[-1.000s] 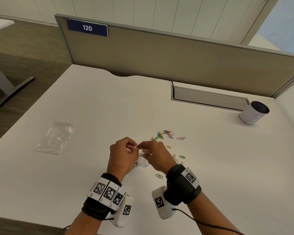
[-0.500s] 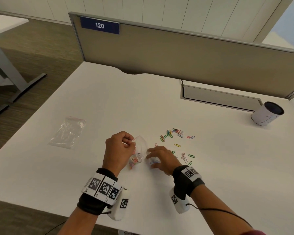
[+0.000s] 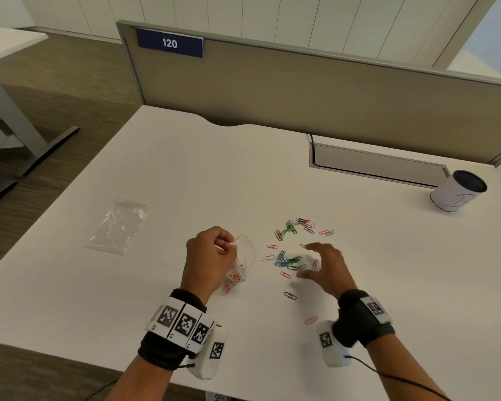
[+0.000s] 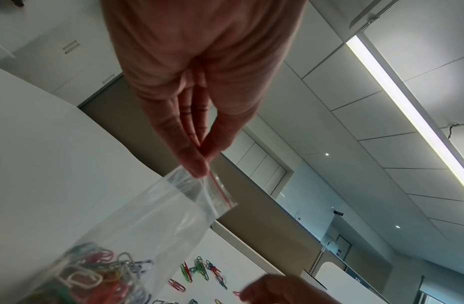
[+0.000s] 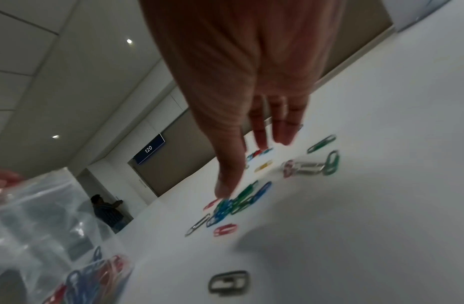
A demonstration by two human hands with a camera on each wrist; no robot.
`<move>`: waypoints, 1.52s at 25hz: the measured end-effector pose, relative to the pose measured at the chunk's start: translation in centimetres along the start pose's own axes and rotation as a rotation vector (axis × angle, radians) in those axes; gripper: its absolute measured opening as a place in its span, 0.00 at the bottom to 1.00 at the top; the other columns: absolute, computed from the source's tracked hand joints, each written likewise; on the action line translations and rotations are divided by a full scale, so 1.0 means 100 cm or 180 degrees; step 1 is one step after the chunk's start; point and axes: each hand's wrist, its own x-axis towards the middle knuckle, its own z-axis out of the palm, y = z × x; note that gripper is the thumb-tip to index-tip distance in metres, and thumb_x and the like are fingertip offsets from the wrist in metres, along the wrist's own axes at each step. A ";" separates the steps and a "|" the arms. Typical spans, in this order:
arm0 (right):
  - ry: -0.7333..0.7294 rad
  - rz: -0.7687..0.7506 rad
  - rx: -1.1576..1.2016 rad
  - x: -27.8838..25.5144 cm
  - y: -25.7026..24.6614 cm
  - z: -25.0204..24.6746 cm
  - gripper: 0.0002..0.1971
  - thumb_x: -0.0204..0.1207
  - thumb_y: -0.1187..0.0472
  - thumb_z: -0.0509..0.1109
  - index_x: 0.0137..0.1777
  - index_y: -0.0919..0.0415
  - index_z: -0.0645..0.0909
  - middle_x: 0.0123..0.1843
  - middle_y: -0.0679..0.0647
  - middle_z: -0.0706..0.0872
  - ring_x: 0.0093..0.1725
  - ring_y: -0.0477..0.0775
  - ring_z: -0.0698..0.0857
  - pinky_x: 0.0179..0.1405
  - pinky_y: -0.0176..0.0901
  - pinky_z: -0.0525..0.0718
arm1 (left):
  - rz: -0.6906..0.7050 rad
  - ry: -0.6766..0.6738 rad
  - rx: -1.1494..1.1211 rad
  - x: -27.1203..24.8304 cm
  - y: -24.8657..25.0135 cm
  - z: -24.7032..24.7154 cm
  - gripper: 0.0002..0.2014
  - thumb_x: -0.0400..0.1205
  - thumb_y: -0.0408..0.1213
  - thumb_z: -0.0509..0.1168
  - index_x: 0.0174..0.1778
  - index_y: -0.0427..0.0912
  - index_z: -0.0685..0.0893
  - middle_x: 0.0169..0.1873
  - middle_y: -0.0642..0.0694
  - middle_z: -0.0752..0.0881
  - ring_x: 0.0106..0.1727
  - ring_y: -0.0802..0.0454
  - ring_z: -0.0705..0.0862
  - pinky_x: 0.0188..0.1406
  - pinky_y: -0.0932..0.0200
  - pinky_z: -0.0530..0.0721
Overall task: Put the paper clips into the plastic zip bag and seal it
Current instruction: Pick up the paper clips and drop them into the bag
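Clear plastic is what my left hand [image 3: 211, 256] pinches: thumb and forefinger nip the top edge of the zip bag [image 3: 245, 257] beside its red seal strip, so the bag hangs from that corner with its mouth up and tipped toward my right, and its bottom resting on the table [image 3: 156, 175]. A bright clump of paper clips already lies in the bottom of it. My right hand [image 3: 326, 266] is empty, fingers spread and relaxed, palm down just above the loose paper clips [image 3: 288, 260] that remain on the table. The nearest cluster, mostly blue and green, lies directly under my thumb and forefinger, between that hand and the bag, so the right hand is plainly the one to gather them; the left is busy holding the bag. The bag's long axis runs from its mouth, up and away from me, down toward my left wrist. The clips point every way, with no common axis. A second cluster sits farther off near the middle of the table, and single clips lie closer to me by my right wrist. I judge the filling about half done, the seal not yet pressed. A second clear bag [image 3: 117, 225] lies flat well off to my left.
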 end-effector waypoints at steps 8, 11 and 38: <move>-0.0163 0.0355 -0.0062 0.009 -0.004 0.022 0.23 0.69 0.70 0.76 0.64 0.65 0.76 0.63 0.64 0.77 0.60 0.64 0.79 0.55 0.45 0.79 | -0.0021 -0.0116 0.0012 -0.002 0.003 0.008 0.03 0.75 0.28 0.71 0.41 0.39 0.85 0.34 0.41 0.89 0.30 0.49 0.91 0.38 0.49 0.92; -0.0231 -0.0179 0.0116 0.020 -0.013 0.020 0.32 0.66 0.61 0.81 0.70 0.57 0.75 0.70 0.60 0.75 0.68 0.60 0.75 0.63 0.42 0.74 | -0.0008 -0.0139 0.0053 -0.003 0.004 0.010 0.03 0.75 0.28 0.71 0.41 0.40 0.85 0.34 0.42 0.89 0.30 0.50 0.91 0.38 0.49 0.92; 0.0226 0.0024 0.1599 0.007 -0.042 0.010 0.05 0.72 0.70 0.74 0.47 0.69 0.88 0.41 0.64 0.91 0.40 0.58 0.89 0.40 0.33 0.88 | -0.0099 -0.0134 0.0227 -0.005 0.002 0.014 0.04 0.75 0.30 0.72 0.44 0.38 0.87 0.37 0.40 0.90 0.35 0.46 0.91 0.43 0.50 0.91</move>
